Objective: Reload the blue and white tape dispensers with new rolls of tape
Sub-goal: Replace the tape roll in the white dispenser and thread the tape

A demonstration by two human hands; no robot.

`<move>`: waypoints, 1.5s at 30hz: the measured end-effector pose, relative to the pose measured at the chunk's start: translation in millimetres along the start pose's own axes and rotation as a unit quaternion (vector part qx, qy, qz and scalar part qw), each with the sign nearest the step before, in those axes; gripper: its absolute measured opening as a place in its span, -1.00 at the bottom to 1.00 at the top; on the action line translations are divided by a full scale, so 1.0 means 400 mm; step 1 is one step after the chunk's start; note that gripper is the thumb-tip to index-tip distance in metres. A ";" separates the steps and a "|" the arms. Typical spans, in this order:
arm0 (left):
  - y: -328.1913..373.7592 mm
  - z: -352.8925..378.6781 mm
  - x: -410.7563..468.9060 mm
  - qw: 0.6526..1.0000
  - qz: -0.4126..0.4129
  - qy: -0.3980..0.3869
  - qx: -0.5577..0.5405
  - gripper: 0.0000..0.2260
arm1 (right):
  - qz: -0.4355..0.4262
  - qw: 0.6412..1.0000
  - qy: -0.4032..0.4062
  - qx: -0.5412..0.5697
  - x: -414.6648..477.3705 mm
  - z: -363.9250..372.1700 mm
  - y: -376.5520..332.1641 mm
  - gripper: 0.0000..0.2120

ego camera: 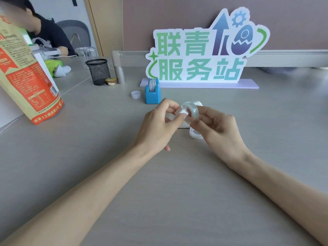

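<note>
Above the desk [159, 192], both hands' grips pinch a glossy, clear tape roll [190, 110]: left hand [158, 126], right hand [216, 128].

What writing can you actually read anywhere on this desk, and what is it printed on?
"联青" over "服务站": big green characters on the standing sign.
Orange snack bag: fine print blurred; only "12" in its bottom line is legible.
Tape in the blue dispenser: print too small to read.
</note>
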State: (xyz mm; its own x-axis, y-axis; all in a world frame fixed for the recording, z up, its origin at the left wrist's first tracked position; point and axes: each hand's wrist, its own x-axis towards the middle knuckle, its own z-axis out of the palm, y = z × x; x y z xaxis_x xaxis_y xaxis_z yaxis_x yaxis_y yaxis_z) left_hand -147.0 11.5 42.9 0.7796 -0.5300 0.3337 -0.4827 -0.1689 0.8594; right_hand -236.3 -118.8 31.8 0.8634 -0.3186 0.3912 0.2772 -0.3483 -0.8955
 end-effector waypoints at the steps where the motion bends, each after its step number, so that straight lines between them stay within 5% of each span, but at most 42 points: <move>1: 0.000 0.000 -0.001 1.000 0.011 -0.003 0.003 -0.91 | 0.005 1.000 0.003 0.014 -0.001 0.001 -0.004 -0.82; 15: -0.014 -0.004 0.004 0.987 0.123 0.066 0.076 -0.90 | 0.054 0.996 0.009 0.067 -0.002 -0.002 -0.007 -0.81; 20: -0.033 -0.006 0.011 0.959 0.188 0.081 0.195 -0.90 | 0.048 0.997 0.006 0.067 -0.001 -0.005 -0.002 -0.80; 30: -0.036 -0.001 0.023 0.941 0.202 0.103 0.253 -0.87 | -0.018 1.000 -0.006 -0.007 -0.002 0.000 0.001 -0.83; 45: -0.022 0.009 0.022 0.973 0.128 0.069 0.177 -0.87 | -0.057 0.988 0.003 -0.146 -0.001 -0.006 0.017 -0.84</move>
State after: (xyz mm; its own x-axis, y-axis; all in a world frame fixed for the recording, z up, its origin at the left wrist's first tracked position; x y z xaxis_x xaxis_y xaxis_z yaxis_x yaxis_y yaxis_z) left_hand -137.5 5.3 36.9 0.6498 -0.4804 0.5890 -0.7566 -0.3350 0.5615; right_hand -235.6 -123.1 26.0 0.8312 -0.2668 0.4877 0.2381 -0.6218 -0.7461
